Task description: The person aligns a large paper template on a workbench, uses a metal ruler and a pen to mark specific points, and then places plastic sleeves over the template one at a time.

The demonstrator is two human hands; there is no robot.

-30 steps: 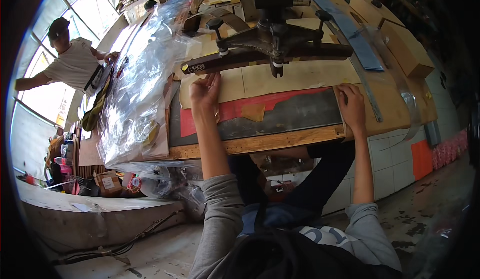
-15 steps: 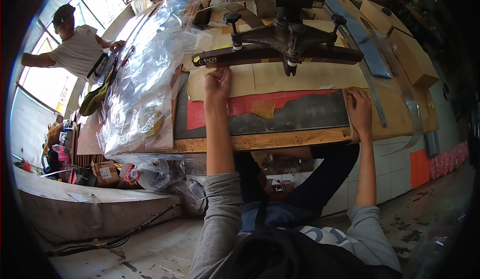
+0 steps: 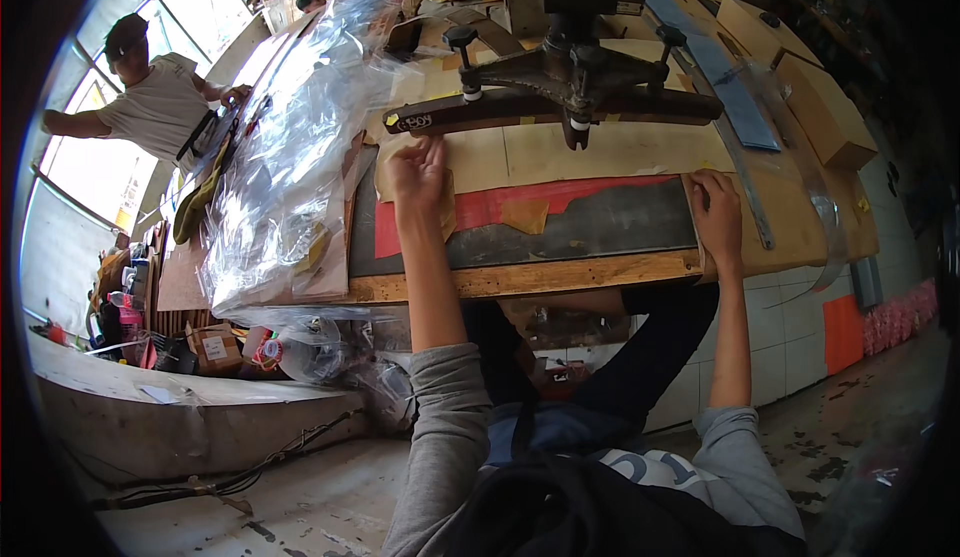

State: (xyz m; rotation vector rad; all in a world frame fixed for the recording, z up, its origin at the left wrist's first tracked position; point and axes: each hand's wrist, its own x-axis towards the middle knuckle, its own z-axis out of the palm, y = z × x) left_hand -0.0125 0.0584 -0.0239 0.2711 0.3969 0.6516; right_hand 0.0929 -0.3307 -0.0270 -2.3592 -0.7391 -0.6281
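Note:
A dark metal clamp bar (image 3: 560, 113) with black knobs hangs over a tan sheet (image 3: 540, 152) on the worktable. My left hand (image 3: 418, 171) is raised just below the bar's left end, fingers loosely bent upward and partly apart, with nothing visible in them. Below the tan sheet lie a torn-edged red strip (image 3: 480, 200) and a dark grey panel (image 3: 600, 225), with a small yellowish patch (image 3: 526, 218) on the red. At the panel's right edge rests my right hand (image 3: 716, 212), its fingers curled down; what they pinch, if anything, is hidden. A wooden edge strip (image 3: 530, 279) runs along the front.
Crumpled clear plastic sheeting (image 3: 290, 147) covers the table's left side. At right lie a long metal ruler (image 3: 740, 172), a blue strip (image 3: 735, 87) and a cardboard box (image 3: 825, 112). Another person (image 3: 160, 97) stands at far left. Cables (image 3: 260, 472) run along the ledge below.
My left hand has shifted slightly left, and its fingers look a little looser. A bit of yellowish material now shows beside its wrist. My right hand has hardly moved.

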